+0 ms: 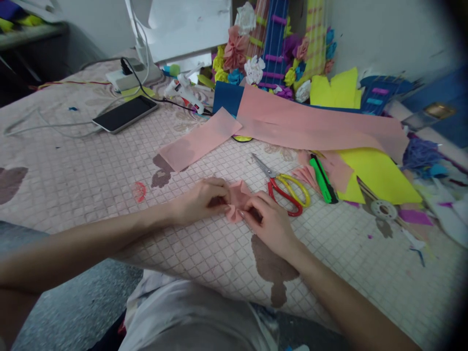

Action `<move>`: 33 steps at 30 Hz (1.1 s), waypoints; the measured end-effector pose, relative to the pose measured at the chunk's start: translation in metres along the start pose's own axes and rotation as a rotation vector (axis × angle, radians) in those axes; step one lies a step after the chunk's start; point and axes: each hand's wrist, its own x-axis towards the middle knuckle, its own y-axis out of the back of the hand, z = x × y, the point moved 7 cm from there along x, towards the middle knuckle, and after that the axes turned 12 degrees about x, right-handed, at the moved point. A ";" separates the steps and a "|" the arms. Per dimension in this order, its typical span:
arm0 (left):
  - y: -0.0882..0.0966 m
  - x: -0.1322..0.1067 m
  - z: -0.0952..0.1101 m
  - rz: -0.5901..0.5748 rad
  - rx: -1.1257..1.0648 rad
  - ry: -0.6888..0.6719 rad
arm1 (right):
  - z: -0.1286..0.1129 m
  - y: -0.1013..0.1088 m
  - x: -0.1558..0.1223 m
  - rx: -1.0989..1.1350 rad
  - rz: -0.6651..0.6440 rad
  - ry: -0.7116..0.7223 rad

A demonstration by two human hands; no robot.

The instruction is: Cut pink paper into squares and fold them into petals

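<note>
My left hand [199, 200] and my right hand [270, 222] meet over a small folded pink paper piece [237, 199] lying on the patterned table cover [91, 175]. Both hands pinch the paper from opposite sides, fingers curled on its pleated edges. Just right of my right hand lie scissors [287, 187] with red and yellow handles, blades pointing up-left.
A green utility knife [323, 180] lies beside yellow paper [376, 175]. Long pink paper strips [314, 124] and a shorter one [199, 141] cross the middle. A glue gun [185, 92], phone [124, 113], power strip [133, 78] and paper flowers [252, 53] sit at the back.
</note>
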 end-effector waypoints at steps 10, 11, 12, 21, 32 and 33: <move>0.004 0.001 0.002 -0.045 -0.078 -0.068 | -0.001 0.000 -0.001 -0.009 0.012 0.001; 0.005 0.001 0.003 -0.061 -0.099 -0.081 | -0.001 0.000 -0.001 -0.007 0.011 -0.003; 0.006 0.001 0.003 -0.066 -0.108 -0.086 | 0.000 0.000 0.000 -0.008 0.009 -0.007; -0.004 0.001 0.001 0.067 0.119 0.041 | 0.001 -0.002 -0.001 -0.036 0.017 -0.012; -0.010 -0.003 -0.002 0.061 0.197 0.125 | -0.001 -0.001 0.000 -0.059 0.012 -0.006; -0.010 -0.003 -0.002 0.052 0.196 0.126 | -0.001 -0.001 0.000 -0.060 0.012 -0.006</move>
